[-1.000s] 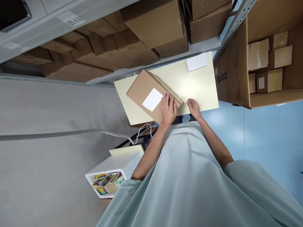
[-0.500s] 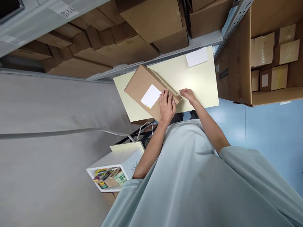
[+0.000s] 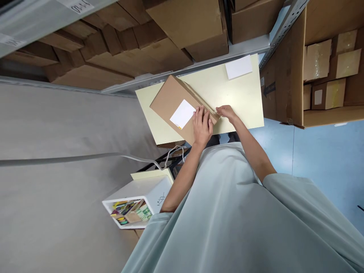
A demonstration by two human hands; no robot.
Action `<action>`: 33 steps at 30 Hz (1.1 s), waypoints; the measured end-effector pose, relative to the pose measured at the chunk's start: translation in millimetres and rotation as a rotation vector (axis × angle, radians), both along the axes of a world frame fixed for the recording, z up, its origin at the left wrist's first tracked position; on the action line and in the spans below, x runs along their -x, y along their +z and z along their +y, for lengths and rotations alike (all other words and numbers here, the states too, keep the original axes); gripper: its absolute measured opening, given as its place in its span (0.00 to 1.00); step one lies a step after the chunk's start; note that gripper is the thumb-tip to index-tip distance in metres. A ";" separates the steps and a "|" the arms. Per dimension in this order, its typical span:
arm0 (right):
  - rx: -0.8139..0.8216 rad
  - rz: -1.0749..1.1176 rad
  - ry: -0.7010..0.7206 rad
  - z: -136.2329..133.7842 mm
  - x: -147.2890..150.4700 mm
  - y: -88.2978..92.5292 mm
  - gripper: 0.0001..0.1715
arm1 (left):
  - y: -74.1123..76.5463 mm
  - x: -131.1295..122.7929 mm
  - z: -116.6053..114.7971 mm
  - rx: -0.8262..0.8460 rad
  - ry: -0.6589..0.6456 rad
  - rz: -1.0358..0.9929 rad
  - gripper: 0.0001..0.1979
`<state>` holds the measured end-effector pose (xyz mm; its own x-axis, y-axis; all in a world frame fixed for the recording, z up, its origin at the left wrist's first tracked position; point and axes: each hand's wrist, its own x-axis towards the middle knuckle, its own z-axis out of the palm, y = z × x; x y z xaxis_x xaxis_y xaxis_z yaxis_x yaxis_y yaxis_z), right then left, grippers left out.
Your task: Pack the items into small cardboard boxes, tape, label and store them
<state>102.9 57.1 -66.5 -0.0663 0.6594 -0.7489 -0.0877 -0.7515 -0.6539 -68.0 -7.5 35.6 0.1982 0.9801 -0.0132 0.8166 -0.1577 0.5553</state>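
Observation:
A brown cardboard box (image 3: 170,99) with a white label (image 3: 182,114) lies slantwise on a pale yellow tabletop (image 3: 236,100). My left hand (image 3: 202,127) rests flat on its upper face, fingers stretched out, the fingertips just over the label's right edge. At the box's right-hand corner is my right hand (image 3: 226,112), its thumb and fingers pinched together against the layered edge. What sits between those fingertips is too small to make out.
White paper (image 3: 239,67) lies at the table's far right corner. Shelves of cardboard boxes (image 3: 136,57) stand behind. A large open carton (image 3: 298,68) holding smaller boxes is to the right. At lower left, a white bin (image 3: 136,193) holds assorted items near a cable (image 3: 113,154).
My right hand has come up against the box's edge, closing the small gap. My left hand stays flat on the box. The whole view has shifted slightly.

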 end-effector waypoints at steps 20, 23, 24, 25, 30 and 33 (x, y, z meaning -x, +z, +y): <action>0.022 0.088 -0.053 2.4 -15.0 9.0 0.09 | 4.5 -2.5 1.2 0.040 0.029 -0.050 0.25; -0.012 0.178 -0.118 -2.2 -15.8 8.5 0.11 | 3.1 -1.9 1.2 0.043 0.028 -0.055 0.25; -0.023 0.203 -0.136 -3.7 -14.0 8.5 0.12 | 2.5 -1.7 1.1 0.044 0.026 -0.058 0.25; -0.033 0.218 -0.147 -5.0 -10.9 8.4 0.12 | 1.8 -1.6 1.0 0.040 0.023 -0.058 0.25; -0.084 0.110 -0.141 -10.0 16.7 8.7 0.11 | -1.0 -0.8 0.9 0.003 0.005 -0.032 0.26; -0.106 0.011 -0.128 -12.5 30.9 9.5 0.10 | -1.4 -0.5 1.3 0.017 0.006 -0.037 0.26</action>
